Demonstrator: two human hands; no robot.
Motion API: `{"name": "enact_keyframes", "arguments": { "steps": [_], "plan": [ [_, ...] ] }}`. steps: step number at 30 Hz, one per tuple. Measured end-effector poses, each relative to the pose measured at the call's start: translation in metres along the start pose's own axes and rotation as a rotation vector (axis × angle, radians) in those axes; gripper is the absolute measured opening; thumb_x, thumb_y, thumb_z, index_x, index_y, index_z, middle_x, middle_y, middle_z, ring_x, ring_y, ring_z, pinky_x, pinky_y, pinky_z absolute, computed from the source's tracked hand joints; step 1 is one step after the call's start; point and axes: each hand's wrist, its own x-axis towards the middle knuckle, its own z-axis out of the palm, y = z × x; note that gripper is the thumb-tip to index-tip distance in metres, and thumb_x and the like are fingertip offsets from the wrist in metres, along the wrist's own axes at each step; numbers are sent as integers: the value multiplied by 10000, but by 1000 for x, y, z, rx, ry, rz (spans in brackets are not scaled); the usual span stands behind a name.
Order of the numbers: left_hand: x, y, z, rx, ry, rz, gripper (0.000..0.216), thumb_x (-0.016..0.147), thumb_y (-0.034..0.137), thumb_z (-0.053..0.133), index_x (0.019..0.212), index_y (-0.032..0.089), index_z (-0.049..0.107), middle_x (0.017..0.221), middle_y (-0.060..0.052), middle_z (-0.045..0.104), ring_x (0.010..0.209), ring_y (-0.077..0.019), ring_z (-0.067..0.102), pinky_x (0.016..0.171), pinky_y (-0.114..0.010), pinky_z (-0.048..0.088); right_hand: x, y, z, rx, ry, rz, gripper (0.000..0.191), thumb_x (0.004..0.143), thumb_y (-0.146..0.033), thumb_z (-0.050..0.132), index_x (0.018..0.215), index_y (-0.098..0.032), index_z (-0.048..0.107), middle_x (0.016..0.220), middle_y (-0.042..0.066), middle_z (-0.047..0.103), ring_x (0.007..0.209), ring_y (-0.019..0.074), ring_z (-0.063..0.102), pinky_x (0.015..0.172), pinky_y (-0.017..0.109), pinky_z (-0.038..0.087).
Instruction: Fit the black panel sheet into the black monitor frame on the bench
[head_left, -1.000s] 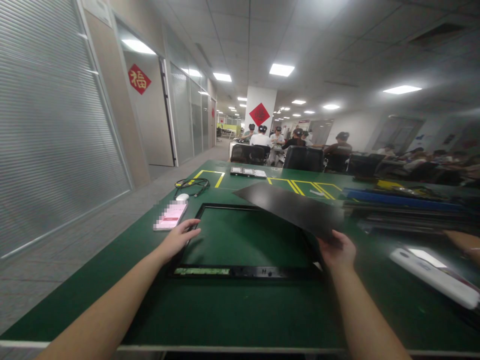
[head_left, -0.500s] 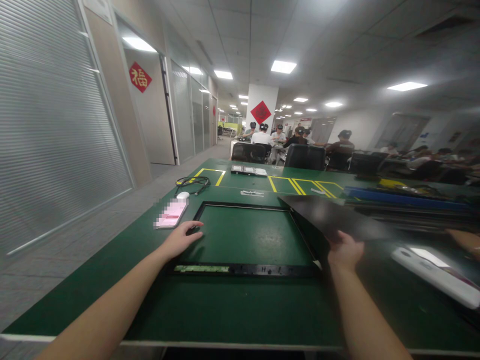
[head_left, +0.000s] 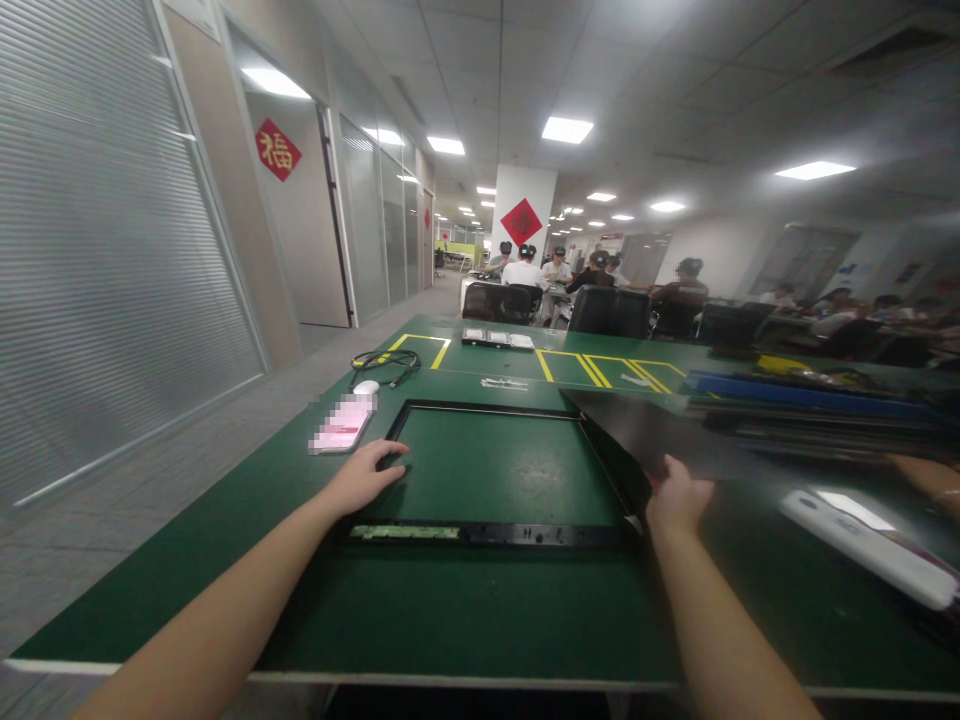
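A thin black rectangular frame (head_left: 555,536), like a monitor bezel, lies flat on the green table (head_left: 480,620). A green strip like a circuit board (head_left: 405,533) runs along the left part of its near bar. My left hand (head_left: 367,477) is closed over the frame's left bar, with thumb and fingers reaching to its inner side. In my right hand (head_left: 677,497) is the edge of a dark thin flat panel (head_left: 667,432), pinched and tilted. The panel's left corner is by the frame's far right corner, and its right part is blurred.
A phone (head_left: 345,422), a white mouse (head_left: 366,387) and a coiled black cable (head_left: 386,367) lie to the left. Farther back is a small case (head_left: 498,340). At right are a white device (head_left: 870,548), a blue tray (head_left: 810,392) and another person's arm (head_left: 926,476).
My right hand has shifted slightly left with the dark panel, nearer the frame's right side. My left hand stays at the frame's left bar.
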Motion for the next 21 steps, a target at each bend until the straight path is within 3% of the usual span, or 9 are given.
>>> {"name": "enact_keyframes", "arguments": {
  "steps": [6,13,21],
  "plan": [
    [0,-3,1,117,-33,33,321,894,300,610,1197,195,598,1268,-95,608,1064,-263,621,870,-493,517,5,3,-1,-8,-19,91,466,650,-275,648,1083,-281,476,1169,-5,598,1014,187,609,752,395,597],
    [-2,-4,1,175,-38,70,317,898,304,604,1197,199,598,1262,-94,612,1050,-258,627,861,-484,523,8,12,-6,-15,-68,271,271,641,-226,665,839,-231,480,886,-9,626,765,157,638,648,397,609],
    [-3,-3,2,184,-35,66,325,899,304,603,1206,198,592,1258,-94,613,1036,-254,633,847,-477,531,14,16,-9,11,-32,345,394,569,-142,738,779,-240,419,845,-24,631,716,157,647,614,389,613]
  ]
}}
